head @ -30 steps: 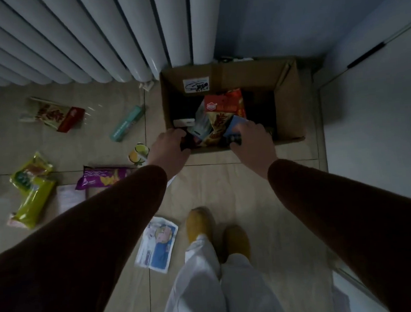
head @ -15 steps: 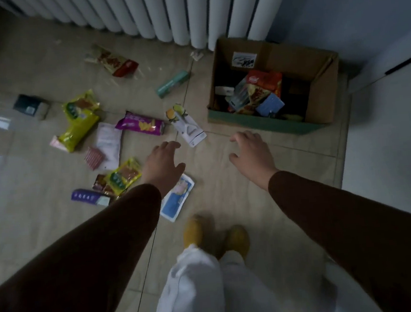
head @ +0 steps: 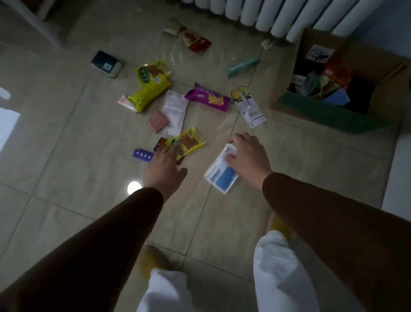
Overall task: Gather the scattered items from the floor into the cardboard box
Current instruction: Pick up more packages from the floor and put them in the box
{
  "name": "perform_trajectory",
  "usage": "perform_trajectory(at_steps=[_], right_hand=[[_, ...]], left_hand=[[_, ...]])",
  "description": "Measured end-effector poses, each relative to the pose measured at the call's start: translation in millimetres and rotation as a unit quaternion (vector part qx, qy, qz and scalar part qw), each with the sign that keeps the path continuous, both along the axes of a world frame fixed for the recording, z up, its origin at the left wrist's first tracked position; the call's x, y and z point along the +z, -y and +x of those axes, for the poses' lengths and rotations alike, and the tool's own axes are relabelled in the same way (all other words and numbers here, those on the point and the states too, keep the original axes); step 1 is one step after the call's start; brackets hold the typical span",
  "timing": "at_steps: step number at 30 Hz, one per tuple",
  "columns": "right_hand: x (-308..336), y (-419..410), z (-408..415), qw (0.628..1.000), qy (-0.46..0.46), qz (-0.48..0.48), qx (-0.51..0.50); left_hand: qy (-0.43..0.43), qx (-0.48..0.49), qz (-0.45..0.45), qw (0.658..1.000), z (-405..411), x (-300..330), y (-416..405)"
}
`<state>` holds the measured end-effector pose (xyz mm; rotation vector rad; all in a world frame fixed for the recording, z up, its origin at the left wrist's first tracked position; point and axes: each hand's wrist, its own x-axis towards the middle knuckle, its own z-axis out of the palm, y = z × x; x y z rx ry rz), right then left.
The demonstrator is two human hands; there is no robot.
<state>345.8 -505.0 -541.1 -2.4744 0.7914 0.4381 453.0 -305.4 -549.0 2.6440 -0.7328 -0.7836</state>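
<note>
The cardboard box (head: pixel 390 94) with a green front stands at the upper right, holding several snack packets (head: pixel 327 83). My right hand (head: pixel 248 159) is down on a white and blue packet (head: pixel 222 176) on the floor, fingers and thumb curled over its upper end. My left hand (head: pixel 163 169) reaches with straight fingers to the edge of a yellow snack packet (head: pixel 189 142), holding nothing. Beyond lie a purple packet (head: pixel 207 98), a long yellow packet (head: pixel 149 93), a white pouch (head: pixel 174 108) and a fruit-printed card pack (head: pixel 247 105).
Farther off lie a teal tube (head: pixel 242 66), a red and white packet (head: pixel 189 36), a dark small box (head: pixel 107 63), a pink striped pack (head: pixel 158 120) and a small purple bar (head: pixel 142 154). White pleated curtain (head: pixel 285 4) hangs behind the box. My yellow slippers (head: pixel 154 260) stand below.
Both hands left the box, swung left and dropped to the floor items. The right hand has come onto the white and blue packet; the left has reached the yellow packet.
</note>
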Motion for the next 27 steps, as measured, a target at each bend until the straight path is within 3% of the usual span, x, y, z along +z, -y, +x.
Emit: perform_trajectory(at_steps=[5, 10, 27], right_hand=[[5.3, -98.1, 50.1, 1.000, -0.010, 0.010, -0.014], [-0.9, -148.5, 104.3, 1.000, -0.016, 0.013, -0.001], [-38.7, -180.6, 346.5, 0.997, -0.006, 0.034, -0.064]], left_hand=[[0.003, -0.017, 0.020, 1.000, 50.6, 11.9, -100.4], [0.001, -0.009, 0.036, 0.999, 111.0, 13.2, -151.0], [-0.012, -0.086, 0.066, 0.994, 373.7, -16.9, -143.7]])
